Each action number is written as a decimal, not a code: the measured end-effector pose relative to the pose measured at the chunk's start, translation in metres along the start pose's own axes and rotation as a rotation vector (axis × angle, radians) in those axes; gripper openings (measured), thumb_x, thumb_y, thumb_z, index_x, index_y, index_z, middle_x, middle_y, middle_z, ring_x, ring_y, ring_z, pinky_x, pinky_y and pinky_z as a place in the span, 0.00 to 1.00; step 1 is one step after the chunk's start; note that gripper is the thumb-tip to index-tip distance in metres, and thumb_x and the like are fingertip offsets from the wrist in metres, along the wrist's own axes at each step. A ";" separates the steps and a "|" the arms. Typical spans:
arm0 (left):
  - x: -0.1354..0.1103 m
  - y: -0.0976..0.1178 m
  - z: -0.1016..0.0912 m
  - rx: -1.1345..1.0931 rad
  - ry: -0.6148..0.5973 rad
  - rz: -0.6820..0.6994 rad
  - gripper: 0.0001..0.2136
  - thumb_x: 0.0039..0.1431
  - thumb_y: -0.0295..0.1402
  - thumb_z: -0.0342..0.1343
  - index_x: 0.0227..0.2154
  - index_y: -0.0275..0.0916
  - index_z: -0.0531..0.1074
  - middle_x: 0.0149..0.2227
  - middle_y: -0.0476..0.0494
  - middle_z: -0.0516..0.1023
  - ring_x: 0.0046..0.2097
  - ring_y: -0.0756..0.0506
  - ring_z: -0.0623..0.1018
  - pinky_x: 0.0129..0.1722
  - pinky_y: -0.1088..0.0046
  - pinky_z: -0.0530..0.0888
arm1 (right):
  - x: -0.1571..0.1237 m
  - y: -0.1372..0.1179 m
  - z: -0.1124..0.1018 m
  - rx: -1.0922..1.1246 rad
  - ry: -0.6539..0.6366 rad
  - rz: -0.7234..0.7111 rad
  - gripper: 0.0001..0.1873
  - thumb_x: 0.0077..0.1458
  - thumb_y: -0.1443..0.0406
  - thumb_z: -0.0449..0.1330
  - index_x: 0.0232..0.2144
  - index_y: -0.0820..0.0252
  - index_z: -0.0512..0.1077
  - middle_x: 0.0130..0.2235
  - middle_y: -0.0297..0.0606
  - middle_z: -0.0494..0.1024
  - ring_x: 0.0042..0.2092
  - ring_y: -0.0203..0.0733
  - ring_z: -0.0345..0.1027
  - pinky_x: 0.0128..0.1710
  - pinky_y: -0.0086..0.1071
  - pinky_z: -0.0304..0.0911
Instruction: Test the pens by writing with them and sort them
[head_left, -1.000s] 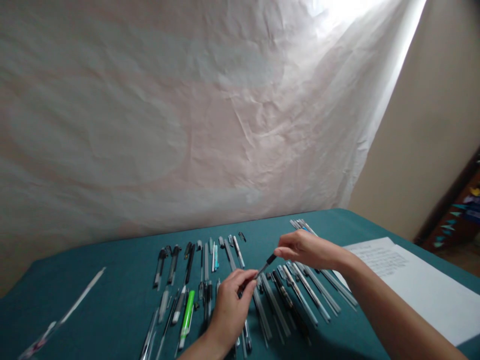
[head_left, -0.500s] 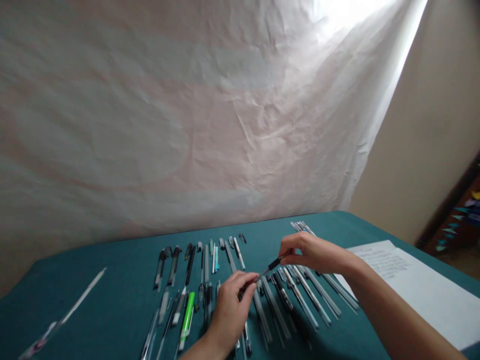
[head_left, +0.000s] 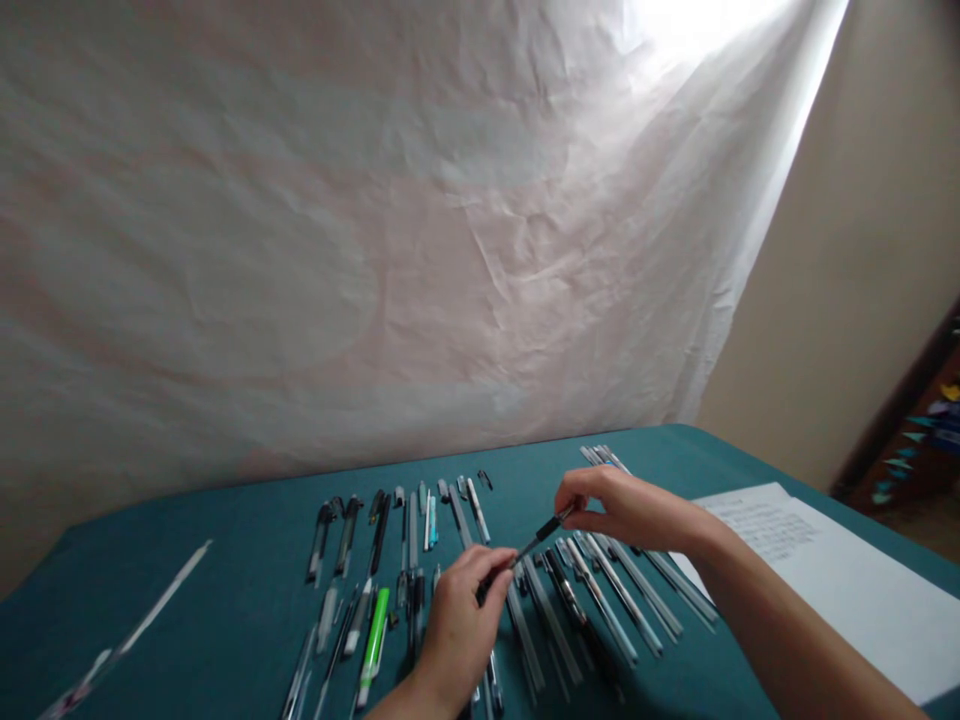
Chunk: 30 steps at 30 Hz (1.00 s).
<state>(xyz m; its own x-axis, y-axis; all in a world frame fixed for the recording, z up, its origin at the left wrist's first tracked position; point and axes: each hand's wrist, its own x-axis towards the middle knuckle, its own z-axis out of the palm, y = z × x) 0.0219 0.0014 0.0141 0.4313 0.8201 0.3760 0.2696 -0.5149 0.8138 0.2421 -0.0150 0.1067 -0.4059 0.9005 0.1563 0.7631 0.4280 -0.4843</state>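
My left hand [head_left: 461,625] pinches the lower end of a thin pen part [head_left: 534,541] just above the teal table [head_left: 225,560]. My right hand [head_left: 626,508] pinches its upper dark end, so the piece spans between both hands. Beneath them lie several pens [head_left: 592,600] in rows, clear and dark ones. A green pen [head_left: 373,633] lies left of my left wrist. More dark pens [head_left: 346,535] lie further back on the left.
White printed paper [head_left: 832,580] lies at the right side of the table. A long white strip [head_left: 161,598] lies at the far left. A creased white sheet [head_left: 375,230] hangs behind the table. Shelves [head_left: 926,430] show at the right edge.
My right hand has drawn slightly away from my left, and more of the thin piece shows between them. The pens on the table have not moved.
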 end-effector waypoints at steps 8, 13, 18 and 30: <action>-0.001 -0.001 0.000 0.020 -0.020 0.006 0.12 0.57 0.29 0.47 0.39 0.42 0.74 0.35 0.44 0.75 0.40 0.46 0.73 0.40 0.72 0.69 | 0.000 0.002 0.001 -0.047 -0.063 0.020 0.10 0.52 0.62 0.55 0.30 0.62 0.72 0.29 0.36 0.75 0.30 0.35 0.66 0.31 0.26 0.58; 0.000 0.000 -0.001 0.039 -0.023 0.019 0.12 0.57 0.30 0.46 0.39 0.43 0.74 0.35 0.44 0.75 0.39 0.46 0.73 0.40 0.71 0.69 | -0.002 0.005 0.000 -0.111 -0.113 0.018 0.12 0.53 0.61 0.53 0.27 0.62 0.73 0.26 0.34 0.73 0.27 0.33 0.63 0.29 0.25 0.55; -0.001 -0.001 0.000 0.075 0.001 0.031 0.12 0.56 0.29 0.48 0.39 0.44 0.74 0.35 0.45 0.76 0.39 0.47 0.74 0.39 0.73 0.69 | -0.001 -0.010 0.005 -0.386 -0.004 -0.002 0.08 0.49 0.62 0.58 0.32 0.59 0.74 0.33 0.39 0.73 0.36 0.40 0.63 0.35 0.30 0.55; -0.006 -0.003 0.011 0.224 -0.074 0.177 0.12 0.56 0.35 0.50 0.43 0.44 0.68 0.41 0.45 0.71 0.42 0.46 0.71 0.44 0.68 0.67 | -0.047 0.020 0.041 -0.614 0.046 0.196 0.10 0.52 0.65 0.55 0.24 0.62 0.73 0.28 0.40 0.72 0.34 0.42 0.62 0.32 0.31 0.54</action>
<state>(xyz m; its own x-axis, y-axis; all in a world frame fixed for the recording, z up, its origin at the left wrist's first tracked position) 0.0277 -0.0051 0.0048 0.5480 0.6966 0.4631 0.3647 -0.6972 0.6172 0.2555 -0.0516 0.0546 -0.2179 0.9631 0.1577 0.9753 0.2092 0.0705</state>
